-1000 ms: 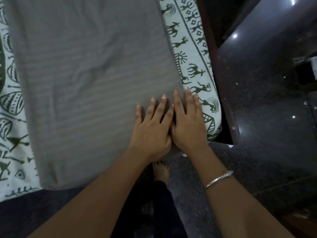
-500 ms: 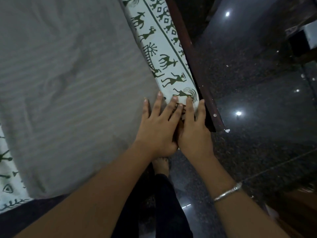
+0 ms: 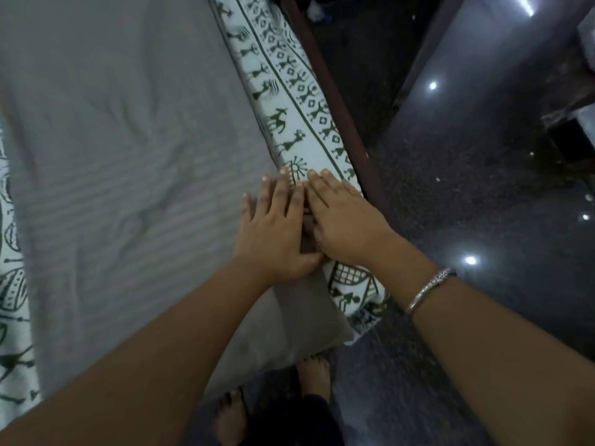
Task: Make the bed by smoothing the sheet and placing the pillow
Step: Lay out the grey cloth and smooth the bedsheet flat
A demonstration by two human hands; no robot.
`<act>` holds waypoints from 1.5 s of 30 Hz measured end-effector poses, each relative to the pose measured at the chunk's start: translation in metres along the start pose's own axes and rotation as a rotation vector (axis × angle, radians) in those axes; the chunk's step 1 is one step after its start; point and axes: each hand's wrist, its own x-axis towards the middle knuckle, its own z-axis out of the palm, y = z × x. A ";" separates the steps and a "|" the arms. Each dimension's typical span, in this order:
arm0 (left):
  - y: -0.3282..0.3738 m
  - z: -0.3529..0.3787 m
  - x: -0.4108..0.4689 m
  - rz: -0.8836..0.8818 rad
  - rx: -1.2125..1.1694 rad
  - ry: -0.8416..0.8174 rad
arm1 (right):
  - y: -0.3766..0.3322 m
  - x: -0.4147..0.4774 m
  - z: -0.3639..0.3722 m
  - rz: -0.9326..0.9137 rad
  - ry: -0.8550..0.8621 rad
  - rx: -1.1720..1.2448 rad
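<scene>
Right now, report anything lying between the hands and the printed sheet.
Nothing visible under the right hand, flat on the printed sheet. The left hand lies mostly on the grey striped cover, which overlies the sheet there.

We lay our left hand [image 3: 277, 233] flat, fingers straight, on the right edge of the grey pillow [image 3: 128, 156]. Our right hand [image 3: 344, 220] lies flat and touching it, on the white sheet [image 3: 289, 91] with green figures along the bed's right edge. The pillow's near corner reaches the bed's near edge, just above our bare feet [image 3: 314, 375] on the dark floor [image 3: 483, 188].
</scene>
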 end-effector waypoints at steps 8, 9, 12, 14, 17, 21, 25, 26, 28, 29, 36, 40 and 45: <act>-0.019 -0.026 0.029 0.006 -0.070 -0.013 | -0.002 0.035 -0.027 0.063 -0.024 -0.068; -0.025 -0.028 0.031 -0.007 -0.061 -0.037 | -0.003 0.041 -0.030 0.005 -0.059 -0.089; -0.041 -0.031 0.036 0.006 -0.091 -0.154 | -0.008 0.057 -0.040 0.024 -0.103 -0.118; -0.052 -0.034 0.037 0.017 -0.161 -0.067 | -0.018 0.067 -0.048 0.098 -0.021 -0.109; -0.071 -0.039 0.037 -0.042 -0.184 0.077 | -0.036 0.089 -0.054 0.075 0.045 -0.079; -0.108 -0.050 0.039 -0.184 -0.155 0.123 | -0.039 0.120 -0.057 0.147 -0.101 -0.050; -0.153 -0.057 0.029 -0.320 -0.131 0.062 | -0.046 0.144 -0.074 0.422 -0.127 -0.184; -0.164 -0.058 0.025 -0.351 -0.131 0.050 | -0.053 0.150 -0.079 0.443 -0.062 -0.209; -0.184 -0.058 0.017 -0.399 -0.137 0.034 | -0.068 0.163 -0.086 0.355 0.101 -0.243; -0.194 -0.058 0.012 -0.419 -0.141 0.039 | -0.080 0.171 -0.089 0.265 0.131 -0.251; -0.261 -0.053 -0.030 -0.533 -0.119 0.115 | -0.192 0.223 -0.054 -0.269 0.050 -0.239; -0.294 -0.034 -0.059 -0.600 -0.107 0.182 | -0.233 0.237 -0.035 -0.349 -0.056 -0.191; -0.324 -0.016 -0.098 -0.673 -0.118 0.176 | -0.263 0.245 -0.032 -0.189 -0.150 -0.242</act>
